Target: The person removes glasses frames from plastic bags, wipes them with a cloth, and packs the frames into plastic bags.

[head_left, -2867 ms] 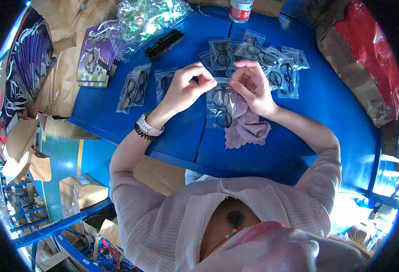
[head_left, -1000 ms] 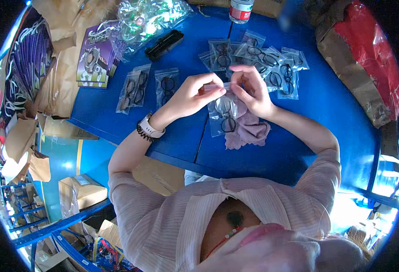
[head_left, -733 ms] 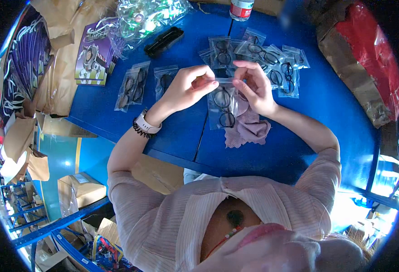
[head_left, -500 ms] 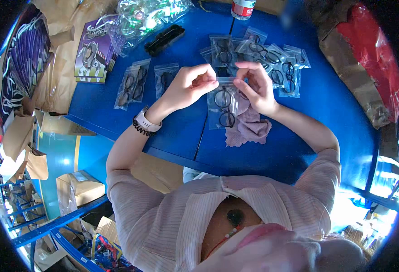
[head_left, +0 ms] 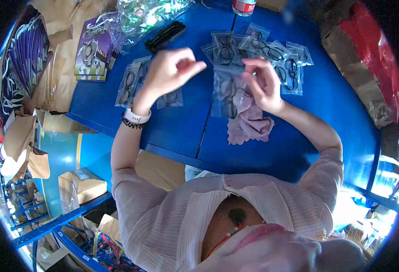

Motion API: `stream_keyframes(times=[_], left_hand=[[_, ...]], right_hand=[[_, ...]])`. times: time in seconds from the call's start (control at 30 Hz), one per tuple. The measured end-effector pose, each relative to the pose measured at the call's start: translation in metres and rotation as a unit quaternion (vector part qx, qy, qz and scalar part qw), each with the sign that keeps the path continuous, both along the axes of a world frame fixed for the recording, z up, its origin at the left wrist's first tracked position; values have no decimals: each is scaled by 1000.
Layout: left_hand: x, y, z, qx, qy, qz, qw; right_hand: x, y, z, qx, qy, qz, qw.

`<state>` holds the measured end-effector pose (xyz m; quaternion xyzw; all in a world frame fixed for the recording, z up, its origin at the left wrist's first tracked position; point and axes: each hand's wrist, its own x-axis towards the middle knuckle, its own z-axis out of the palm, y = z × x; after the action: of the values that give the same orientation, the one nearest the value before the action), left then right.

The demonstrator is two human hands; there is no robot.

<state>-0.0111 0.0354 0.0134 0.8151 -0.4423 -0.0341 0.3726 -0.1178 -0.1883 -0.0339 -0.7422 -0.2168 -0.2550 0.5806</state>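
Note:
My right hand (head_left: 265, 86) pinches the top corner of a clear zip bag (head_left: 223, 97). Dark-framed glasses (head_left: 228, 88) sit inside it, somewhat blurred by motion. Off to the bag's left is my left hand (head_left: 172, 70), holding nothing, thumb apart from its curled fingers. A mauve cloth (head_left: 251, 127) lies crumpled on the blue table below my right hand. Beyond the hands, several bagged glasses (head_left: 272, 52) form a loose pile. More bagged glasses (head_left: 128, 84) lie to the left, and my left forearm partly covers another glasses bag (head_left: 172, 97).
An open black case (head_left: 164, 37) lies near the back, beside a heap of clear plastic packaging (head_left: 140, 20). Purple printed bags (head_left: 91, 54) stack at the left. A bottle (head_left: 244, 7) stands at the back edge. Brown paper and red wrapping (head_left: 371, 54) border the right side.
My left hand has let go of the bag's top edge and moved left. The bag now hangs from my right hand alone and is slightly higher.

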Motion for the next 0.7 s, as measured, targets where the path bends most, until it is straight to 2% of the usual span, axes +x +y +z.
stream_keyframes(times=[0.03, 0.1, 0.17, 0.23, 0.33, 0.53, 0.7], left_hand=[[9, 3, -2, -16, -25, 40, 999], [25, 12, -6, -32, -48, 81, 995], [37, 25, -8, 48, -121, 159, 979], [54, 44, -25, 143, -105, 154, 972], [53, 47, -32, 194, -97, 184, 959], [47, 42, -16, 230, 7, 140, 963], [42, 34, -9, 172, 58, 66, 981]], right_hand=[[3, -3, -1, 0, 1, 1, 1000], [13, -14, -3, -43, -61, -107, 991], [19, -20, -4, -86, -122, -213, 966], [20, -17, 0, -106, -123, -235, 958], [19, -12, 7, -165, -127, -303, 930], [14, -5, 0, -243, -199, -219, 924], [11, -7, -1, -285, -200, -171, 922]])
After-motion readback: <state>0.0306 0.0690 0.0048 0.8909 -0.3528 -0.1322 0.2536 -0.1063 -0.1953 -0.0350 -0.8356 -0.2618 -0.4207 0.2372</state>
